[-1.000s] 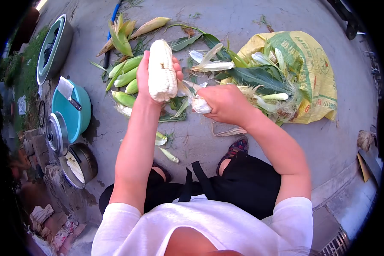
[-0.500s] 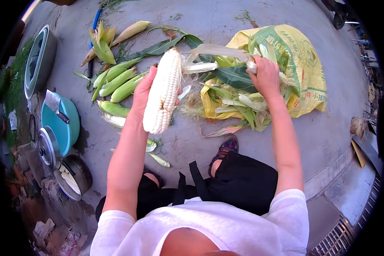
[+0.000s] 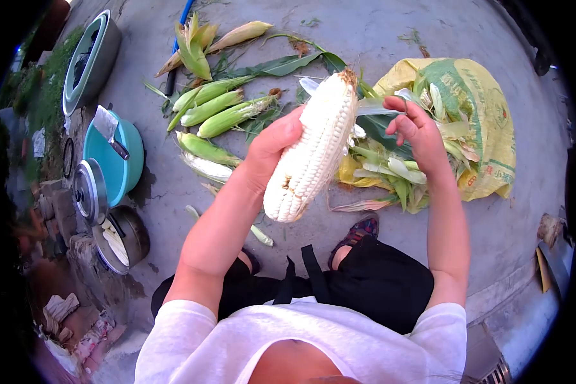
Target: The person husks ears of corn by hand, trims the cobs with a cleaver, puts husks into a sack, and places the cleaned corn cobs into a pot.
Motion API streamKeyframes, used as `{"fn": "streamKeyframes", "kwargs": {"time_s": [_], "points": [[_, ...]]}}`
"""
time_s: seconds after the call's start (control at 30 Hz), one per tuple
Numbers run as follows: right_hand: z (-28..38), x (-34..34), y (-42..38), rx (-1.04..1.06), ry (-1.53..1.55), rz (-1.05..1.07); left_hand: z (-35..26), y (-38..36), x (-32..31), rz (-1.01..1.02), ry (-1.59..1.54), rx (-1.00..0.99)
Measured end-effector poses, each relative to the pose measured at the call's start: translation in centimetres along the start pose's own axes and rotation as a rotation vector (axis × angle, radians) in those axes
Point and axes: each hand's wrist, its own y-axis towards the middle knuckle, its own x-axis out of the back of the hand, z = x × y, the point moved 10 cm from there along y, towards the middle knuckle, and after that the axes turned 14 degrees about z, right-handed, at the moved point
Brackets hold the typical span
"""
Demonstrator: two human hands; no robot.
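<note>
The left hand (image 3: 272, 150) has its fingers wrapped around a husked white cob (image 3: 313, 150), held tilted above the ground. The right hand (image 3: 416, 131) is empty, fingers loosely curled, just over the husks (image 3: 390, 169) on the yellow sack (image 3: 486, 128). Unhusked ears (image 3: 214, 109) lie left.

The corn cob (image 3: 313, 150) is creamy white with a brownish tip and neat rows of kernels. The unhusked ears (image 3: 217, 109) are light green, a couple going yellow. The sack (image 3: 486, 115) is yellow with a green printed patch. The basin (image 3: 131, 169) is teal, the pot (image 3: 125, 240) dull metal grey, and the ground (image 3: 493, 211) plain grey concrete.
</note>
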Motion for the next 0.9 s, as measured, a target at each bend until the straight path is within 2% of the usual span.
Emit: {"fn": "streamKeyframes", "kwargs": {"time_s": [0.03, 0.07, 0.13, 0.23, 0.33, 0.47, 0.53, 0.67, 0.77, 0.9], "points": [[1.3, -2.4, 0.2, 0.063, 0.141, 0.113, -0.8, 0.3, 0.0, -0.055, 0.172, -0.027], [2.0, -3.6, 0.4, 0.061, 0.138, 0.104, -1.6, 0.4, 0.0, -0.111, 0.342, -0.055], [3.8, -7.6, 0.7, 0.141, 0.335, 0.303, -1.5, 0.9, -0.7, -0.055, 0.295, -0.051], [5.3, -9.4, 1.0, 0.194, 0.446, 0.319, -2.7, 0.6, -1.3, -0.067, 0.302, -0.2], [5.7, -9.7, 0.8, 0.183, 0.53, 0.269, -2.2, -0.2, -0.6, -0.087, 0.227, -0.11], [5.2, -10.0, 1.2, 0.205, 0.564, 0.247, -2.1, -0.5, -0.8, -0.149, 0.291, -0.093], [5.1, -9.8, 1.3, 0.2, 0.561, 0.147, -2.6, -0.5, -1.8, -0.124, 0.52, -0.15], [5.7, -9.8, 1.0, 0.22, 0.559, 0.125, -3.2, -0.4, -3.5, -0.103, 0.687, -0.156], [6.3, -9.9, 0.8, 0.243, 0.54, 0.184, -3.4, -0.6, -3.5, -0.111, 0.625, -0.209], [7.3, -9.0, 0.0, 0.341, 0.371, 0.111, -3.1, -1.3, -2.2, -0.142, 0.615, -0.179]]}}
